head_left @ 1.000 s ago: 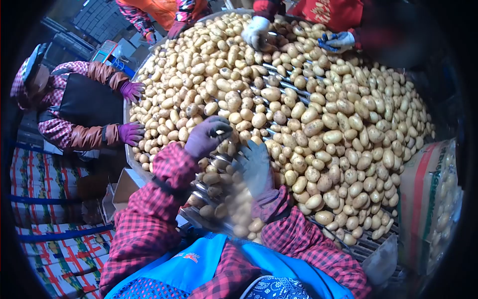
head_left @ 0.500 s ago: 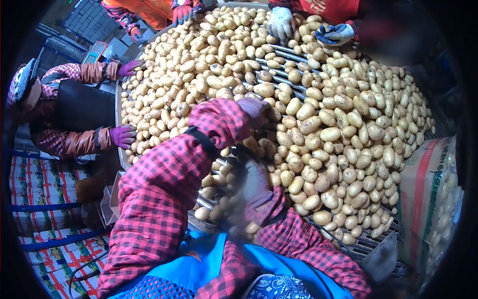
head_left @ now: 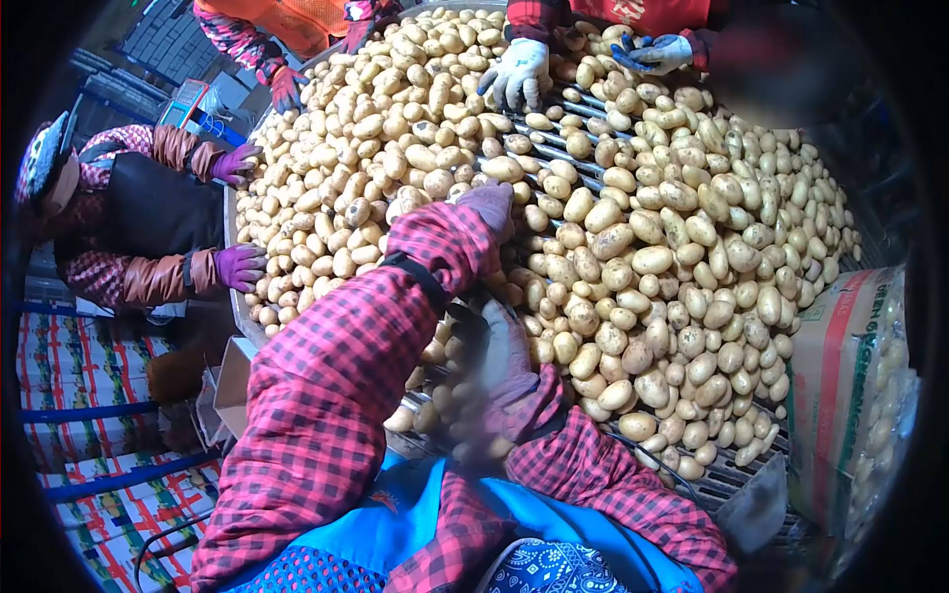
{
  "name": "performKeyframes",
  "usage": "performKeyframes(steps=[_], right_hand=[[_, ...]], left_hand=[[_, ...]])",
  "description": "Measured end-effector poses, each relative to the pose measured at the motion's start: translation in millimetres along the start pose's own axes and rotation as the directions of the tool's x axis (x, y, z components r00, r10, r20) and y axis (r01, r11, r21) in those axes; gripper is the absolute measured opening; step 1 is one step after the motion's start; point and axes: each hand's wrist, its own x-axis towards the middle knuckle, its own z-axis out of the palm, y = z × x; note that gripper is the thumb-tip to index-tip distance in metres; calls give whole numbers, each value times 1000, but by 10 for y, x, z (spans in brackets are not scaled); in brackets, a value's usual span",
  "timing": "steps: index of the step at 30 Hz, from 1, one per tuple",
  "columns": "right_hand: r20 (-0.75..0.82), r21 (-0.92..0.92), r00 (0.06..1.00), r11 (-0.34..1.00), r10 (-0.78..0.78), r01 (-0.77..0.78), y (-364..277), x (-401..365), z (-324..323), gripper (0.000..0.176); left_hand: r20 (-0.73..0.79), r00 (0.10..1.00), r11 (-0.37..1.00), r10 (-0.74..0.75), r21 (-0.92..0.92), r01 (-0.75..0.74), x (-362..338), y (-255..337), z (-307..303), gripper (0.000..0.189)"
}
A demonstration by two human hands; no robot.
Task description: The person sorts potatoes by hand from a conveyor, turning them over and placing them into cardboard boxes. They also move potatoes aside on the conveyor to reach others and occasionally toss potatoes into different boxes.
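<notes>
Loose potatoes (head_left: 652, 259) lie in a broad heap around both of my gloved hands. My left hand (head_left: 488, 208) reaches forward over the heap's middle, against potatoes beside the bare metal bars (head_left: 563, 150). Its fingers point down and away, so their grip is hidden. Closer to my body, my right hand (head_left: 506, 358) is on edge against the potatoes to its right. Its fingers stretch forward, partly covered by my left sleeve, and nothing shows in them. Under my left forearm a few potatoes (head_left: 427, 417) sit on bars, partly blurred.
Gloved hands of co-workers rest at the table's left rim (head_left: 235, 212) and far side; one white glove (head_left: 518, 74) is over the potatoes. A printed sack (head_left: 840, 381) stands at right, near a metal plate (head_left: 753, 506). Printed cartons (head_left: 94, 371) are stacked at left.
My left hand has moved slightly left and back. My right hand has shifted a little. Across the table, the white-gloved hand has moved left, and a co-worker's red glove has come onto the potatoes' edge.
</notes>
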Motion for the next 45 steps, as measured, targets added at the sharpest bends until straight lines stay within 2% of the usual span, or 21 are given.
performKeyframes(steps=[3,7,8,9,11,16,19,22,25,27,28,30,32,34,36,38,39,41,42,43,45], right_hand=[[-14,156,982,970,190,-185,-138,-115,84,33],[-47,282,999,959,-2,16,561,444,-355,42],[-72,337,996,939,-50,72,608,503,-391,44],[-50,415,999,909,-21,40,317,282,-198,45],[1,558,999,830,33,-28,-151,-73,118,49],[174,683,985,721,-8,-115,-91,-72,150,41],[9,297,1000,955,-11,8,-134,-85,117,50],[-157,13,986,999,-50,52,-117,-232,110,50],[-167,222,979,963,-115,151,37,-157,59,47],[-131,521,991,850,-12,79,170,88,-161,42],[-37,-207,939,922,-341,326,387,328,-389,40],[74,335,988,936,-136,104,478,353,-475,45],[293,706,956,676,-6,-212,564,378,-568,55],[307,677,947,721,-93,-149,377,188,-465,59],[114,287,962,935,-250,209,160,50,-290,61],[3,-217,886,864,-464,454,14,-59,-124,63],[-17,-145,898,890,-440,433,-8,-86,-89,59],[-57,7,919,920,-391,391,-63,-150,-6,53],[-1,400,984,902,-176,162,-143,-179,26,44],[138,707,990,699,9,-105,-209,-189,67,39],[108,657,994,749,21,-88,-298,-222,147,38]], left_hand=[[-46,999,995,-22,-100,17,19,-17,19,36],[-78,997,959,24,-279,-45,-269,-76,-381,36],[-241,966,895,88,-406,-183,-402,-151,-453,35],[-395,911,797,123,-507,-327,-566,-234,-507,35],[-359,926,755,115,-574,-316,-1058,-127,-820,35],[-143,819,774,556,-270,-572,-1701,-34,-549,62],[-105,863,789,494,-362,-495,-1768,-50,-477,68],[-128,867,812,482,-306,-497,-1806,92,-520,71],[-101,840,807,534,-234,-542,-1773,98,-473,73],[-126,826,665,549,-534,-523,-1730,25,-616,63],[-73,893,627,444,-687,-368,-1685,21,-735,60],[-23,949,459,313,-872,-172,-1498,-130,-794,51],[13,936,632,352,-741,-227,-1180,-160,-780,40],[110,894,759,434,-579,-297,-865,-188,-563,36],[224,867,782,445,-568,-255,-612,-154,-331,37],[308,847,851,434,-450,-273,-415,-74,-244,37],[331,826,882,457,-289,-372,-371,-57,-221,38],[350,825,880,444,-345,-327,-353,-55,-198,37],[330,826,884,457,-270,-382,-346,-35,-217,40],[309,826,882,471,-188,-433,-313,-20,-229,43],[338,832,897,440,-120,-425,-213,13,-43,44]])
